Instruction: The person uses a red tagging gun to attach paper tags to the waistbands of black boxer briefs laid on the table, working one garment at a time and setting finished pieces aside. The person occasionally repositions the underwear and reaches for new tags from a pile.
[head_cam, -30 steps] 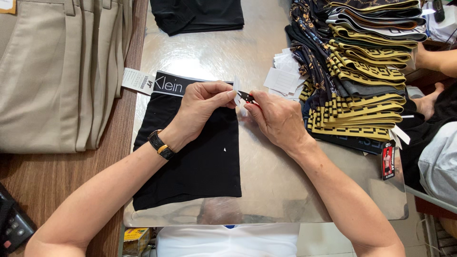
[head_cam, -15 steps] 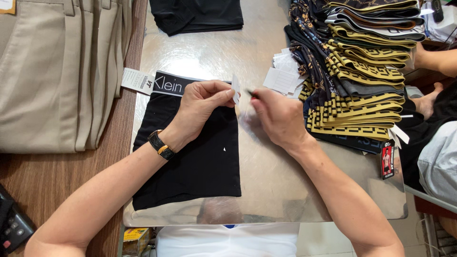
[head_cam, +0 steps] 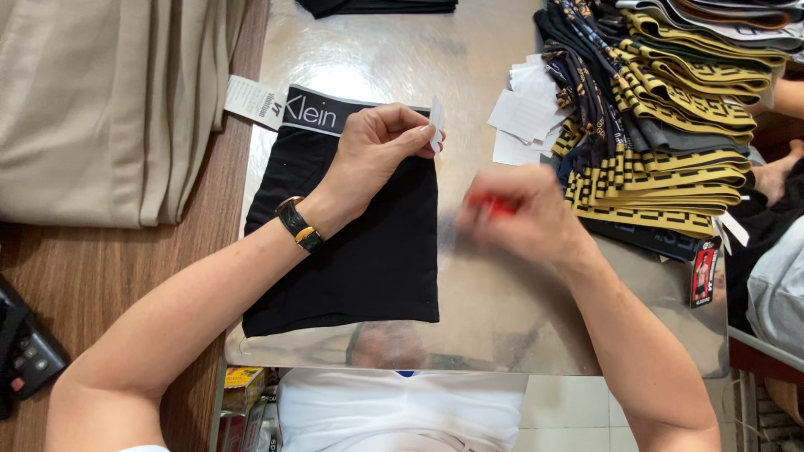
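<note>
A pair of black boxer briefs [head_cam: 360,259] with a grey waistband lies flat on the shiny metal table [head_cam: 502,326]. My left hand [head_cam: 377,151] rests on its upper right corner and pinches a small white tag [head_cam: 436,124] between thumb and fingers. A dark watch is on that wrist. My right hand [head_cam: 523,219] is blurred with motion to the right of the briefs, above the bare metal, and holds a small red tool [head_cam: 490,203].
A tall slanted stack of folded black-and-yellow patterned briefs [head_cam: 662,125] fills the right side, with loose white paper tags [head_cam: 528,117] beside it. Folded beige fabric [head_cam: 100,100] lies at the left on the wooden top. A dark calculator [head_cam: 25,356] sits at the left edge. Another person's arm [head_cam: 779,172] shows at the right.
My right hand has pulled away from the tag, down and to the right, with the red tool. My left hand stays on the briefs, still pinching the tag.
</note>
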Demonstrator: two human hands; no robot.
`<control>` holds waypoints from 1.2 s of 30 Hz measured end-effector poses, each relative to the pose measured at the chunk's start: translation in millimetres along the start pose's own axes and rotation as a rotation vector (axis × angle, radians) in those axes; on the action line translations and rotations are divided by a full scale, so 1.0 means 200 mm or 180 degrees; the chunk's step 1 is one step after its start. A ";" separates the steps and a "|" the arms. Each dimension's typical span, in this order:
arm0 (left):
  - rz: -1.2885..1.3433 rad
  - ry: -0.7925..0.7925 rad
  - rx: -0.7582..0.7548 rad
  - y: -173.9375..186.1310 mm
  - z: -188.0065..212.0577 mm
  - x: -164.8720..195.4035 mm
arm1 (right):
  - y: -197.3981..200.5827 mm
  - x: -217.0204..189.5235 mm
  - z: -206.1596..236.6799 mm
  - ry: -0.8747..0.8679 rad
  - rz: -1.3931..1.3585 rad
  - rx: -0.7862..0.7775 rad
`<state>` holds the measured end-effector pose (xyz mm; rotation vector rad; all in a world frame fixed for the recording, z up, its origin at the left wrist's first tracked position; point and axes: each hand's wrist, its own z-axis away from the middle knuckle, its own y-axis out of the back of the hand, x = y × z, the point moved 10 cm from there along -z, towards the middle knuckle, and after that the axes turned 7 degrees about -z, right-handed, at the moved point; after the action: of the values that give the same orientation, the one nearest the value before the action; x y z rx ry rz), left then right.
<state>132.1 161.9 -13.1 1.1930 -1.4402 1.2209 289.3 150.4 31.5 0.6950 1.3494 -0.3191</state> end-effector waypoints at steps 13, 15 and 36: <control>-0.0139 -0.0006 -0.0007 -0.02 0.02 0.03 | 0.16 -0.13 -0.05 0.0615 0.0689 0.1359; -0.0081 0.0046 0.0053 -0.01 0.02 0.02 | 0.17 -0.04 -0.04 -0.0058 0.0447 0.0986; -0.0706 0.0090 -0.0052 -0.13 0.05 0.14 | 0.06 -0.29 0.44 0.0439 0.0870 0.1096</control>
<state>152.3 147.2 17.2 1.2820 -1.2575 1.0672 352.2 93.3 96.6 1.1951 1.3216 -0.2898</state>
